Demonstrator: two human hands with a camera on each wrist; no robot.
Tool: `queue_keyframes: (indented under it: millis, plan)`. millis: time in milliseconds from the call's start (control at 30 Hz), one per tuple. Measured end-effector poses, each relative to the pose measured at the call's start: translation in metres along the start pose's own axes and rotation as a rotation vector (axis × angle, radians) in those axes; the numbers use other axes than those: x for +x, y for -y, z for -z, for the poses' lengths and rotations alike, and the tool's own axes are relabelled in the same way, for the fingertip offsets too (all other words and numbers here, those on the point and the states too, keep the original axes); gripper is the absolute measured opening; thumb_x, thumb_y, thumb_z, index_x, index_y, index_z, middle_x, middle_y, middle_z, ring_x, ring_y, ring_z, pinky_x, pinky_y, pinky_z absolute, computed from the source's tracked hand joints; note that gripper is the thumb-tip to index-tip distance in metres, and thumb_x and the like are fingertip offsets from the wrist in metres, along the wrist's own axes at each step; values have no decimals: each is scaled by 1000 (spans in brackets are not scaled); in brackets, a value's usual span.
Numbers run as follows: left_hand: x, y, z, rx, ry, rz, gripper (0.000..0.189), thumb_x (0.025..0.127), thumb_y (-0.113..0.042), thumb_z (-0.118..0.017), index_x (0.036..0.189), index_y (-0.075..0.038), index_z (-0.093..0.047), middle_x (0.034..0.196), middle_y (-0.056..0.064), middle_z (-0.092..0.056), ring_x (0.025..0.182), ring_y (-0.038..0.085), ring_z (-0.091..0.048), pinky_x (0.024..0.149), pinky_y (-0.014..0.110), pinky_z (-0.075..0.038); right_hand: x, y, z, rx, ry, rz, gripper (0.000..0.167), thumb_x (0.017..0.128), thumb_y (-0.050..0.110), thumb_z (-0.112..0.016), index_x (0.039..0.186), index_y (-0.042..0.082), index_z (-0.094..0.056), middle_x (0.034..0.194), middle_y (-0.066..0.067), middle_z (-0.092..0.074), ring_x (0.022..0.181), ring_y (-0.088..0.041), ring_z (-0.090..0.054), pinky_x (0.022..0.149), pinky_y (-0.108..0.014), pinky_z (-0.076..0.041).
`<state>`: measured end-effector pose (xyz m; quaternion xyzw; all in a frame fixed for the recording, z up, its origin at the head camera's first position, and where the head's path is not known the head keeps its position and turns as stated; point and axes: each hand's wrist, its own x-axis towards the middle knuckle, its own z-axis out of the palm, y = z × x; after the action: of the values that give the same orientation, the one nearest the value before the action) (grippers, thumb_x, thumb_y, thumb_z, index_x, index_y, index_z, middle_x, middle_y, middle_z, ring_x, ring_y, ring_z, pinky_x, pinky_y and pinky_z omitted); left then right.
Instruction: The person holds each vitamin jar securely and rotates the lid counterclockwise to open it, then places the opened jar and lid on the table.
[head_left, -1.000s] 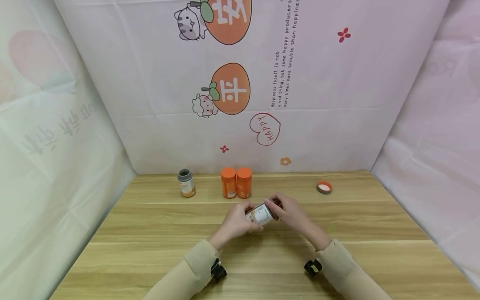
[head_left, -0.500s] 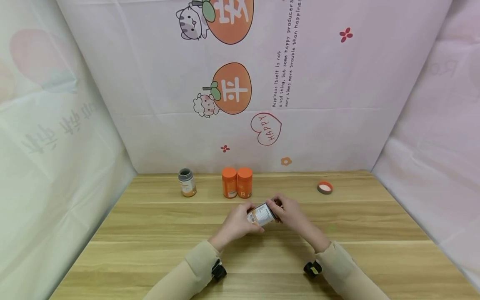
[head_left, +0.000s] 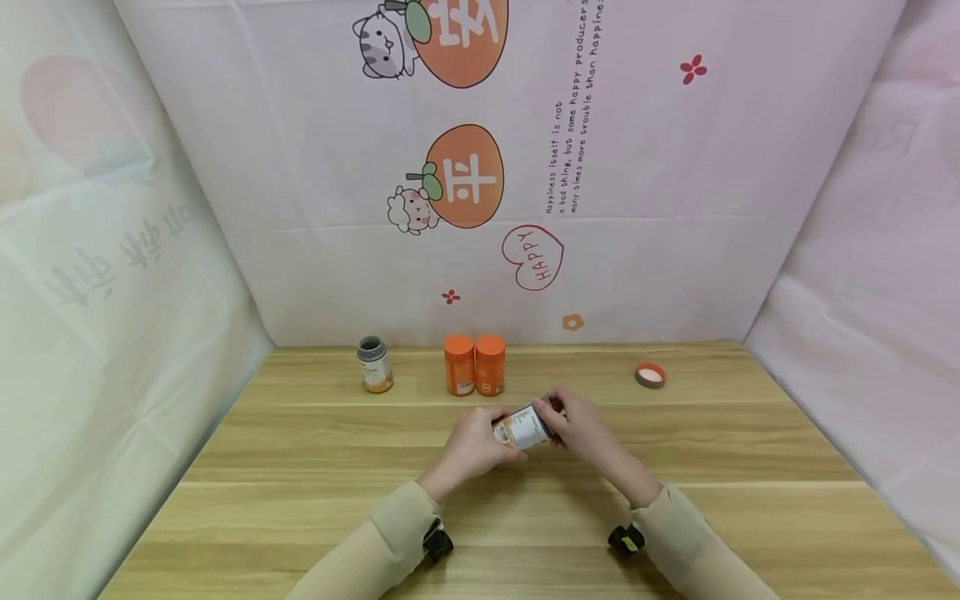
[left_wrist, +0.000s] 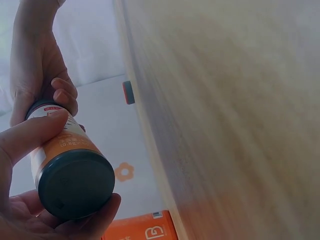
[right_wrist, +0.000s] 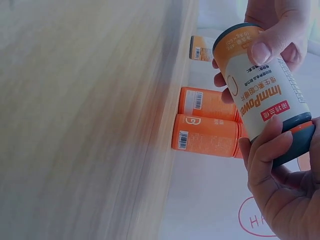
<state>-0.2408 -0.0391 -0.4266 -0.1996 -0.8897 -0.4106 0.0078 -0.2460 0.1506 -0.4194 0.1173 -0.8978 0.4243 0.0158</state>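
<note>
Tilted over the middle of the table is a vitamin bottle [head_left: 521, 428] with a white and orange label reading "ImmPower". My left hand [head_left: 472, 442] grips its body near the base, thumb along the label; the dark grey base [left_wrist: 76, 184] faces the left wrist camera. At the other end, my right hand [head_left: 581, 425] curls its fingers round a dark grey lid [right_wrist: 300, 144] with an orange band. That lid sits at the bottle's mouth, partly covered by the fingers in the right wrist view.
An uncapped white and orange bottle [head_left: 376, 368] stands at the back left. Two orange bottles with orange lids, a left one [head_left: 460, 367] and a right one [head_left: 491, 367], stand side by side behind my hands. A loose grey and orange lid [head_left: 650, 375] lies at the back right.
The fingers of my right hand have shifted slightly round the lid, and less of its rim shows in the head view. The bottle and my left hand stay nearly in place.
</note>
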Motion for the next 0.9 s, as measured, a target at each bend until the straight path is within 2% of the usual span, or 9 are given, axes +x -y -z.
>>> queue_keyframes:
  millis: [367, 900]
  plan:
    - [1, 3, 2, -22, 30, -24, 57, 61, -20, -88, 113, -11, -68, 97, 1, -70, 77, 10, -59, 66, 23, -48, -2, -2, -1, -56, -16, 59, 32, 97, 37, -51, 99, 5, -58, 65, -1, -56, 49, -12, -50, 44, -25, -43]
    - [3, 5, 1, -58, 70, -28, 56, 60, -17, -88, 113, -10, -68, 95, 1, -70, 78, 14, -59, 65, 24, -48, -4, -8, -5, -69, -42, 96, 35, 97, 38, -50, 99, 5, -59, 66, 0, -57, 47, -9, -50, 42, -24, -42]
